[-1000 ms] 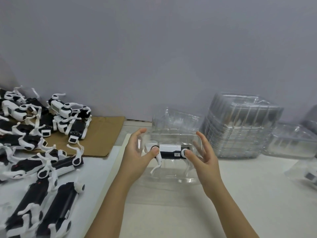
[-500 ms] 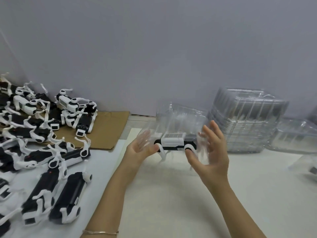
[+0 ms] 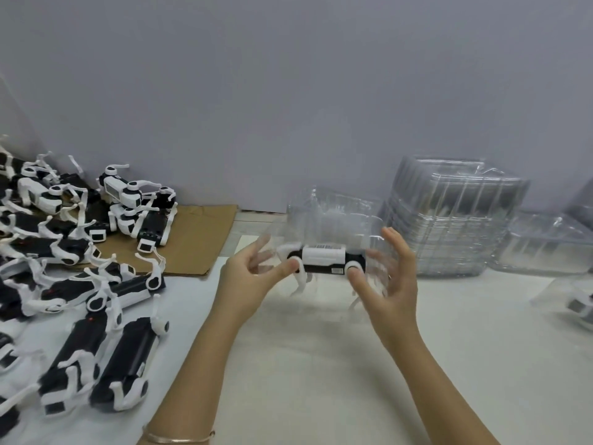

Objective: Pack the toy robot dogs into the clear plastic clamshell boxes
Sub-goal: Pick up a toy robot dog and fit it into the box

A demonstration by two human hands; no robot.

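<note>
**Relation of load to grip.** The toy robot dog (image 3: pixel 324 260) lies inside a clear clamshell box (image 3: pixel 333 216). Its long axis runs level from left to right across the view, with the white back panel uppermost and the legs hanging down. The left hand (image 3: pixel 253 274) takes the box at the dog's left end and the right hand (image 3: pixel 390 281) at its right end. The load therefore sits squarely between the two grips, and neither hand is the nearer.

- **Left grip:** the thumb presses the near wall beside the dog's round leg joint, and the fingers curl behind the box (seen blurred through the plastic).
- **Right grip:** the thumb presses the near wall at the opposite joint, and the fingers, more upright and spread, wrap the far end.

The palms face one another, and both forearms rise from the lower edge and converge on the box. The box appears to be held clear of the worktop (image 3: pixel 321 364) (a soft shadow lies beneath it). Clear plastic rises behind the dog and is probably the lid, but whether it is latched cannot be told.

As a judgement, closing the lid would turn on a hinge line parallel to the dog's long axis, so both grips would have to work together. A stack of empty clamshells (image 3: pixel 449 220) stands just beyond the right hand. The unpacked dogs (image 3: pixel 96 300) lie well apart on the left.
</note>
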